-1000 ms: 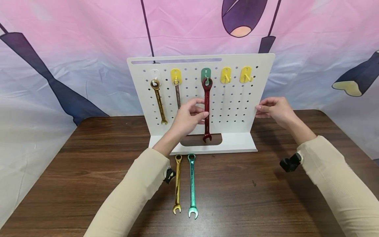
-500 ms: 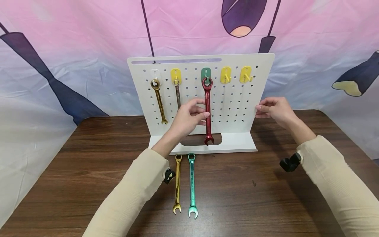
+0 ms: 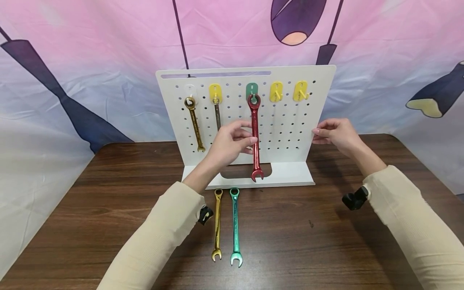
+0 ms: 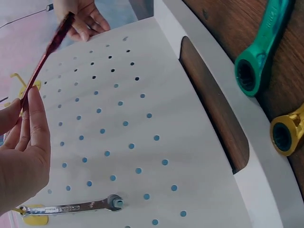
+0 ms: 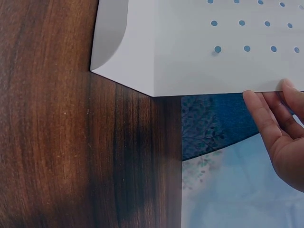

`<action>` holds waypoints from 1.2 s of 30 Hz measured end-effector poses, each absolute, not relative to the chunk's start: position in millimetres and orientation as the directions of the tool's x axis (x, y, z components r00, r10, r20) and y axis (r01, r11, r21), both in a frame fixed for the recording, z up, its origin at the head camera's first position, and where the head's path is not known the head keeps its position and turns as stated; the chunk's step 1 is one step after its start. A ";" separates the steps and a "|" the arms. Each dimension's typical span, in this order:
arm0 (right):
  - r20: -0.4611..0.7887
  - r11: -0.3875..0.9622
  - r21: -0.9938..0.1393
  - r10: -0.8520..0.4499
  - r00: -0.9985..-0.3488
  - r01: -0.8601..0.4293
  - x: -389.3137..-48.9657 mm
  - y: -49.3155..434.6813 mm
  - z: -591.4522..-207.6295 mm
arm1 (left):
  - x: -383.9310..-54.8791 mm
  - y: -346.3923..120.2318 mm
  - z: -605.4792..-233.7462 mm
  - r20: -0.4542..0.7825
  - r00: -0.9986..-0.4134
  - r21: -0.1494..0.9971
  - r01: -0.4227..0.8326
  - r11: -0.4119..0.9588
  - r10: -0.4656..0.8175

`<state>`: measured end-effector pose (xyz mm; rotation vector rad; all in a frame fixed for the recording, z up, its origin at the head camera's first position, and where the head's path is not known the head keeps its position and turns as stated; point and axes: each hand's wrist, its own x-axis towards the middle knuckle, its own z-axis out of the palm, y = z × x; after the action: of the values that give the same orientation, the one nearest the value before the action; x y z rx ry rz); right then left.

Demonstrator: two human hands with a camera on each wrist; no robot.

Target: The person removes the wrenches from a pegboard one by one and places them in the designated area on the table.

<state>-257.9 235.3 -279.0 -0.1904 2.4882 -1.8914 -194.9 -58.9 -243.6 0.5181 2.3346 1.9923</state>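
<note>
My left hand [image 3: 227, 144] pinches a red combination wrench [image 3: 255, 125] by the middle of its shaft, between thumb and fingers. The wrench's ring end sits at the green hook [image 3: 251, 88] on a white pegboard [image 3: 304, 72], while its open-end jaw leans out from the board. In the left wrist view the red wrench [image 4: 43, 59] slants away from the board face. My right hand [image 3: 337, 135] grips the board's right edge; the right wrist view has its thumb and fingertips [image 5: 251, 97] at that edge.
A bronze-gold wrench [image 3: 195, 127] hangs from a white hook, a silver wrench [image 4: 71, 208] from a yellow one. Two yellow hooks [image 3: 276, 92] at right bear nothing. A gold wrench [image 3: 217, 225] and a green wrench [image 3: 236, 225] lie on the wooden table [image 3: 308, 249] before the board.
The red wrench's lower end has swung outward from the board and slightly right, its ring end staying at the green hook. Both hands are almost where they were.
</note>
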 end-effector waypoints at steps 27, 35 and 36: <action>0.062 0.273 -0.958 -0.100 -0.993 -0.088 -258.4 235.6 -281.4 | -179.2 -60.5 -236.0 0.176 -0.938 0.966 0.223 0.129 0.298; 0.063 0.250 -0.964 -0.102 -0.993 -0.087 -257.9 235.5 -280.1 | -176.6 -68.4 -244.6 0.143 -0.954 0.974 0.183 0.133 0.262; 0.063 0.244 -0.966 -0.102 -0.993 -0.086 -257.9 235.5 -280.0 | -176.2 -69.5 -246.0 0.135 -0.956 0.976 0.174 0.130 0.260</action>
<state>-257.9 235.5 -280.0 -0.1873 2.4672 -1.9144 -176.2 -69.5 -246.0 0.4440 2.3104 1.9792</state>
